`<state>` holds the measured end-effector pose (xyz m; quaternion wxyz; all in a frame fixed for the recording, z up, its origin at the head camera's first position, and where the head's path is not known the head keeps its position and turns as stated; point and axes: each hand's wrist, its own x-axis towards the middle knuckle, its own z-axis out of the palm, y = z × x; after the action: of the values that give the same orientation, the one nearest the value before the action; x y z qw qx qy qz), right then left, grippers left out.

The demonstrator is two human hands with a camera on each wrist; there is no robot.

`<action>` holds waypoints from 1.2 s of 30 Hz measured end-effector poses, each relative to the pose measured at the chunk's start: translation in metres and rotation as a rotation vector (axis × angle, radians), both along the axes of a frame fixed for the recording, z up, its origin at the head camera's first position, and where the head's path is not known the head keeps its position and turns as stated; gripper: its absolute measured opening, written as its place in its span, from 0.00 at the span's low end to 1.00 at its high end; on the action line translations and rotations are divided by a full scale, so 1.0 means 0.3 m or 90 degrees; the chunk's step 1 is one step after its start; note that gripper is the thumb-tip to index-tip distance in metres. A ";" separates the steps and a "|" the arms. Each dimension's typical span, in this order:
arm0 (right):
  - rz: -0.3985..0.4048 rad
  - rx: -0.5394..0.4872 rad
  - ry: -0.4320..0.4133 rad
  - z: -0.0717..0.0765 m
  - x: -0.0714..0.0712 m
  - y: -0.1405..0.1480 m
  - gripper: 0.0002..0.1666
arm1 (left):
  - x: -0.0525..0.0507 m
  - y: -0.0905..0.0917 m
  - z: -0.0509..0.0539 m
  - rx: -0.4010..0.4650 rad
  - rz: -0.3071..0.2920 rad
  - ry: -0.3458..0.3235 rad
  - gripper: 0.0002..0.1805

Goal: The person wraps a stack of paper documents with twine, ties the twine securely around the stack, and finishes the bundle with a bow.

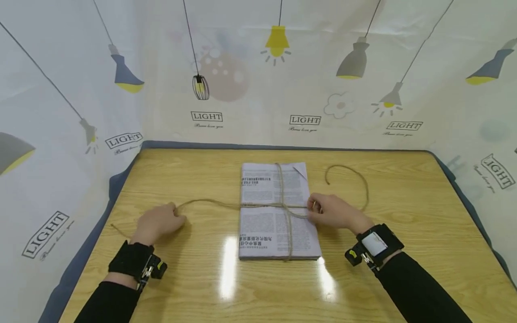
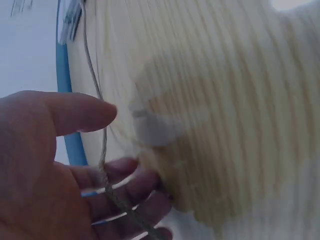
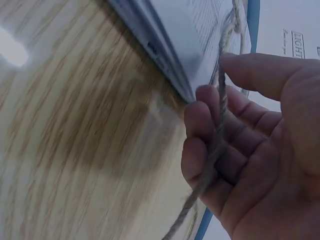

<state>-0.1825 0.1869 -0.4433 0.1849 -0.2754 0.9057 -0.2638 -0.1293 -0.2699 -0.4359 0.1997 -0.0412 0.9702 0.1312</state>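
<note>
A stack of folded newspapers [image 1: 262, 224] lies on the wooden table, with jute twine [image 1: 282, 184] crossing it lengthwise and sideways. My left hand [image 1: 160, 220], left of the stack, holds one length of twine that runs from the crossing. In the left wrist view this twine [image 2: 90, 60] passes between thumb and index finger and over the loosely curled fingers. At the stack's right edge, my right hand [image 1: 334, 211] holds the other length. In the right wrist view, the thumb lies against that twine [image 3: 220, 115], and it runs across the curled fingers.
The wooden table [image 1: 194, 278] has a blue-grey border at its back and sides. A loose twine tail [image 1: 365, 184] curls on the table beyond my right hand; another short end [image 1: 119, 230] pokes out left of my left hand. A lamp-printed cloth [image 1: 250, 121] hangs behind.
</note>
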 end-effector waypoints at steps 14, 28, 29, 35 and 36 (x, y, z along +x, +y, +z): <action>0.051 -0.009 0.066 0.003 -0.001 -0.141 0.09 | -0.035 0.434 -0.058 -0.066 -0.243 0.318 0.15; -0.006 -0.033 0.109 0.015 0.000 -0.198 0.09 | -0.035 0.456 -0.060 0.190 -0.133 0.219 0.06; -0.015 -0.034 0.116 0.016 0.002 -0.199 0.08 | -0.038 0.448 -0.060 0.194 -0.123 0.223 0.07; -0.067 -0.035 0.118 0.008 0.012 -0.171 0.07 | -0.057 0.395 -0.075 0.237 -0.040 0.215 0.09; -0.071 -0.035 0.110 0.005 0.014 -0.165 0.07 | -0.058 0.388 -0.077 0.243 -0.032 0.212 0.09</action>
<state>-0.1782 0.1374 -0.4417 0.0834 -0.2511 0.9246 -0.2740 -0.1469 -0.1534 -0.4590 0.0446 0.0435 0.9480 0.3120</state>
